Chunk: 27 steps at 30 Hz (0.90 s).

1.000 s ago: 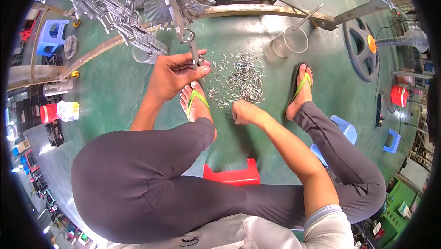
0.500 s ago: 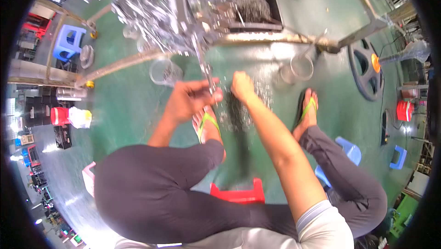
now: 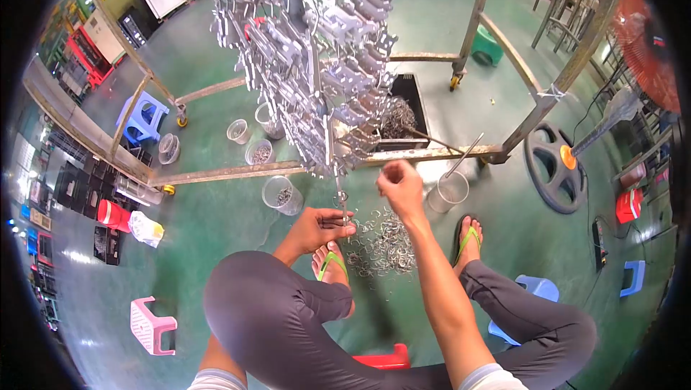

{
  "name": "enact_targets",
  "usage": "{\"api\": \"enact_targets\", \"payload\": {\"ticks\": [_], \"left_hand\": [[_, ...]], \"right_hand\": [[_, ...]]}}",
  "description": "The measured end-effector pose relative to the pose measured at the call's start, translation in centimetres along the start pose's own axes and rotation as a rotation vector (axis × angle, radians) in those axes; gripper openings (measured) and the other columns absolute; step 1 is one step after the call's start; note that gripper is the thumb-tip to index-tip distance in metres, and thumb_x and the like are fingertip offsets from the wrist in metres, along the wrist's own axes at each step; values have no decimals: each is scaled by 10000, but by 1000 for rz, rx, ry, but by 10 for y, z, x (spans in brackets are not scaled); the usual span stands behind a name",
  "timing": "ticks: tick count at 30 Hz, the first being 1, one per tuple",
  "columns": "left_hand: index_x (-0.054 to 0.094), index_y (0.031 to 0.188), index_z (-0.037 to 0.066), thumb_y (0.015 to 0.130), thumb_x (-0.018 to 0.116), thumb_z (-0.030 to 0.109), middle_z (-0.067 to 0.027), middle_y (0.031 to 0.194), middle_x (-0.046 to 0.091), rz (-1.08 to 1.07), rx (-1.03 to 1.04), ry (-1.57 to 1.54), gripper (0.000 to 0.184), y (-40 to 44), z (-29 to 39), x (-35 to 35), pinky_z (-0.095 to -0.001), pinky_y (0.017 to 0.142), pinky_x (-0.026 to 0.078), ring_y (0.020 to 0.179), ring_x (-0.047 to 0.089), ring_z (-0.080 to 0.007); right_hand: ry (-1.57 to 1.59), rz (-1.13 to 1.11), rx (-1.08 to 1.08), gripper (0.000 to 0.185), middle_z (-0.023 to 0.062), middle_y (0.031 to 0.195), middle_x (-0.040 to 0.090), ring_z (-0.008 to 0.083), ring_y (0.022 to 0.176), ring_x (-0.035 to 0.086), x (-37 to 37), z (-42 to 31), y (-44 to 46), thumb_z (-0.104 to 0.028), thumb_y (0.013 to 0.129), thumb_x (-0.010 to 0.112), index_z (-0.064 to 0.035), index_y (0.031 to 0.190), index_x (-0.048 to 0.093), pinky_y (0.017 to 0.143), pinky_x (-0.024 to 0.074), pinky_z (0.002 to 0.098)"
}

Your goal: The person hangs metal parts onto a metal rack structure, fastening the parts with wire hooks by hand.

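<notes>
My left hand (image 3: 324,230) pinches the lower end of a narrow metal strip (image 3: 341,199) that hangs below a large cluster of metal parts (image 3: 288,59). To its right my right hand (image 3: 399,187) is raised, fingers curled together. Whatever it holds, if anything, is too small to make out. Below that hand a pile of small curved metal hooks (image 3: 392,246) lies on the green floor, between my feet in green-strapped sandals.
A metal frame (image 3: 237,172) on wheels stands around the hanging parts. Plastic cups (image 3: 282,196) lie left, another cup (image 3: 452,192) with a rod right. A black crate (image 3: 407,95) holds more hooks. A fan base (image 3: 554,167) stands right; a red stool (image 3: 385,360) is below.
The view has tilted upward, showing more of the hanging cluster and frame. My right hand has risen from beside the hook pile toward the hanging strip. My left hand still grips the strip.
</notes>
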<state>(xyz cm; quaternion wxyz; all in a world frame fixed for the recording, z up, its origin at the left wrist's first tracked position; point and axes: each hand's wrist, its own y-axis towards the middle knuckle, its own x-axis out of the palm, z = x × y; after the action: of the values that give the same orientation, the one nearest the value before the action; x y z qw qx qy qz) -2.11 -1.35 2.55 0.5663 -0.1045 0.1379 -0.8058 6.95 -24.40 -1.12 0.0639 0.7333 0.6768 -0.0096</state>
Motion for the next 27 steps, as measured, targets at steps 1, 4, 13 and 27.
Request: {"api": "enact_targets", "payload": {"ticks": [1, 4, 13, 27], "left_hand": [[694, 1285, -19, 868, 851, 112, -99, 1061, 769, 4, 2, 13, 464, 0, 0, 1, -282, 917, 563, 976, 714, -125], [699, 1270, -20, 858, 868, 143, -101, 1071, 770, -11, 22, 1, 474, 0, -2, 2, -286, 919, 565, 994, 716, -132], [666, 1302, -40, 909, 818, 130, -85, 1049, 779, -91, 18, 100, 454, 1, 5, 0, -297, 915, 567, 967, 715, -128], [694, 1063, -31, 1014, 625, 519, -98, 893, 733, 265, 284, 447, 556, -104, 247, -23, -294, 601, 576, 766, 711, -152]], "right_hand": [[121, -12, -88, 99, 58, 762, 707, 106, 670, 652, -8, -42, 1, -39, 864, 737, 30, 876, 668, 629, 540, 267], [225, -72, -421, 75, 61, 880, 711, 87, 716, 665, -19, -141, -2, 47, 870, 707, 39, 944, 698, 640, 544, 254], [1, -256, -760, 132, 92, 852, 685, 142, 659, 656, -12, -262, 0, -58, 880, 755, 29, 979, 751, 623, 534, 269], [-192, -488, -589, 164, 72, 834, 686, 109, 711, 627, -31, -295, 0, -91, 905, 752, 44, 998, 760, 641, 500, 278]]}}
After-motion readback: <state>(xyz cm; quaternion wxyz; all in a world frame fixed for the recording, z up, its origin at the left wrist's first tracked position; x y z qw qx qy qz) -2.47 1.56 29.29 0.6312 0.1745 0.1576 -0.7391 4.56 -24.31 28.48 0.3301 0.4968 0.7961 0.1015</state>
